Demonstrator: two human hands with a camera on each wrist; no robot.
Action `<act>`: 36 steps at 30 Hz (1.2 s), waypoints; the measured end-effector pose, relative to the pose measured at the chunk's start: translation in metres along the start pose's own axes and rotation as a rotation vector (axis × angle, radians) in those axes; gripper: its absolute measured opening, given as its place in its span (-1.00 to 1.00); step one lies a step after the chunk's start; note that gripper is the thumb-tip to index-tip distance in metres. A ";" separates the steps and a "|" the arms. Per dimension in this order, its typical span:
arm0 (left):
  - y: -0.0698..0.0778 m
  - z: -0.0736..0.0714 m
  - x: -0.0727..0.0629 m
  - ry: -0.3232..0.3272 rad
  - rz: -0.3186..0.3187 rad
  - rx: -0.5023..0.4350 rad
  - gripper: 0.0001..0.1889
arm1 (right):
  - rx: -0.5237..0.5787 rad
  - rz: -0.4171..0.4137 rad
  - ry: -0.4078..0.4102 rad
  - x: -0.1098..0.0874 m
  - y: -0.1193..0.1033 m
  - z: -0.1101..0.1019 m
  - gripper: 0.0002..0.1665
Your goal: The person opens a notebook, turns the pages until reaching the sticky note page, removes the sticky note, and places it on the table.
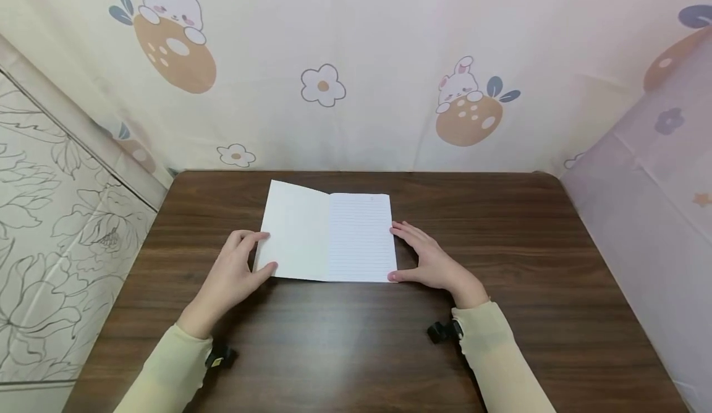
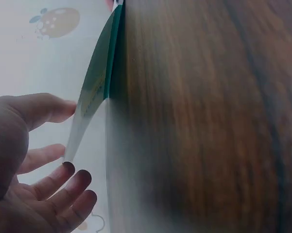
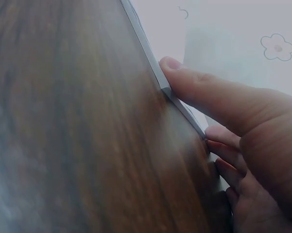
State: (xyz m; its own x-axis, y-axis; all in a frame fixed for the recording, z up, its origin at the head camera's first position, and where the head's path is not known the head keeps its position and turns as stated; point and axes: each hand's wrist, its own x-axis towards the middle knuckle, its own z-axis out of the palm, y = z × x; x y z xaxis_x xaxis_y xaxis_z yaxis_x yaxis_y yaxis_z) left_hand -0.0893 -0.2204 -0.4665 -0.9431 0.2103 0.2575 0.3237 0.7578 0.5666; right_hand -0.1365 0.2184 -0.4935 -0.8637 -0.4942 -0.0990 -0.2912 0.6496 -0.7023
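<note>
The head view shows a thin, rectangular paper notebook (image 1: pixel 330 237) spread on the dark brown wood-grain table (image 1: pixel 345 351), near the far edge and a little left of the middle; its plain white inner cover (image 1: pixel 295 230) is on the left, its white ruled page (image 1: pixel 363 240) on the right. The person's bare left hand (image 1: pixel 230 268) holds the cover by its left edge, thumb at the near corner; the left wrist view shows the cover's green outer face (image 2: pixel 98 73) slanting up off the wood. The person's bare right hand (image 1: pixel 431 261) rests against the right side, its thumb on the page's near corner, its fingertips relaxed along the edge; the hands are well apart, with the notebook between them. Holding it spread well seems to call for light, steady pressure from the right thumb, so that the pages lie flat, while the left fingers guide the cover gently; too tight a pinch might crease the corner, and uneven sideways pulling could strain the fold.
</note>
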 end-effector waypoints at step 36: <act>0.010 0.006 0.020 -0.289 0.159 0.197 -0.47 | -0.016 -0.003 -0.024 -0.002 0.000 -0.001 0.22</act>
State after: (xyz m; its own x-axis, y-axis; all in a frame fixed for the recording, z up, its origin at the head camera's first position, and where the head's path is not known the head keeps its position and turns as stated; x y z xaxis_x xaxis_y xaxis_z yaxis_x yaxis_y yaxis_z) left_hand -0.1051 -0.2048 -0.4603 -0.8740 0.4788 0.0832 0.4734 0.7999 0.3689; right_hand -0.1348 0.2202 -0.4932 -0.8527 -0.5099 -0.1135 -0.3010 0.6571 -0.6911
